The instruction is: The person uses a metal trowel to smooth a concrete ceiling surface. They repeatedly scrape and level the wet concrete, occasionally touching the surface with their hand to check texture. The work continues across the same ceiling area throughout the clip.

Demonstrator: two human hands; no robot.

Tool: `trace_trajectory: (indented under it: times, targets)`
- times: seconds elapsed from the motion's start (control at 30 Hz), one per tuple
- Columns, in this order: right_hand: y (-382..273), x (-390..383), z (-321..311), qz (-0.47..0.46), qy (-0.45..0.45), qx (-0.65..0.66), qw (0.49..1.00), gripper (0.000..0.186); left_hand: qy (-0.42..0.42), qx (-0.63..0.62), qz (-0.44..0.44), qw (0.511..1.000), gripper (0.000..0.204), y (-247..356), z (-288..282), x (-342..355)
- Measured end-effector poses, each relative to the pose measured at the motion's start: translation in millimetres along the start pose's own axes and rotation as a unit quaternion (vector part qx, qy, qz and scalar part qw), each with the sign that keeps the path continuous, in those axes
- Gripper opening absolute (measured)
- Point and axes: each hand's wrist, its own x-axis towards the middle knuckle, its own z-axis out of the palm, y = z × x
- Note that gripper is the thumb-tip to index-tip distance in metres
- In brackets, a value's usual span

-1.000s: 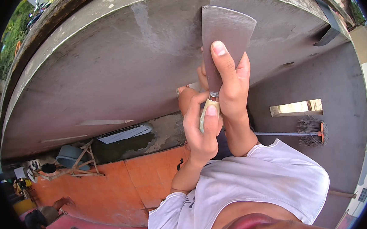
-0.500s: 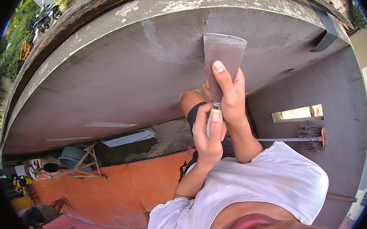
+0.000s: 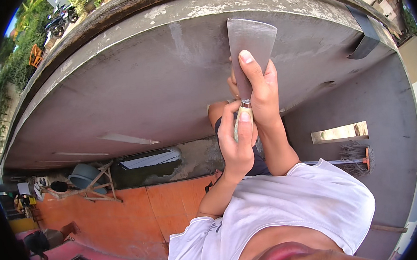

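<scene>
A scraper with a wide, flared metal blade [image 3: 252, 37] and a pale handle [image 3: 244, 121] points away from me, in front of the grey wall [image 3: 118, 90]. My left hand [image 3: 236, 145] is closed round the handle, its thumb lying along the top. Farther up, my right hand [image 3: 261, 88] grips the blade, thumb flat on its face and fingers behind, partly hidden. The blade's broad end lies in view just below the wall's rim; whether it touches the wall, I cannot tell.
A mop [image 3: 358, 159] leans by the grey side wall [image 3: 385, 103], below a slot opening [image 3: 339, 132]. A dark strip [image 3: 364, 42] hangs over the rim. At left are a grey-blue basin [image 3: 83, 176], a wooden stand [image 3: 108, 180], orange floor [image 3: 122, 208] and another person [image 3: 44, 240].
Both hands and the scraper have shifted slightly upward in the picture, toward the wall's rim. The grip of each hand looks the same.
</scene>
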Motion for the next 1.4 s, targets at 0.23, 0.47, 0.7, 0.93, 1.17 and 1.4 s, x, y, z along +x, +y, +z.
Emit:
trace_trajectory:
  times: [0.23,0.47,0.7,0.93,1.17,1.4]
  targets:
    - [1.3,-1.5,-4.5,0.015,-0.001,0.003,1.0,0.024,0.008,0.016,0.002,1.0,0.034,-6.5,4.3,-3.6]
    - [8.2,-6.2,-9.9,0.023,-0.001,-0.001,1.0,0.026,0.019,0.009,0.0,1.0,0.034,-15.8,3.5,-10.6]
    - [-0.5,-2.1,-3.8,0.003,-0.006,-0.019,1.0,0.027,-0.001,-0.03,0.006,1.0,0.03,-11.7,0.4,-4.7]
    - [-11.0,14.2,8.7,-0.044,-0.013,-0.009,0.999,0.025,-0.016,-0.027,0.021,0.999,0.03,1.9,-1.8,17.3]
    - [13.1,-2.3,-11.8,-0.032,-0.017,-0.027,0.999,0.023,-0.029,-0.037,-0.004,0.999,0.031,-20.5,-11.5,-4.5]
    - [-2.2,7.2,7.6,-0.034,-0.028,-0.016,0.999,0.024,-0.011,-0.032,0.0,0.999,0.03,-4.2,-10.8,12.3]
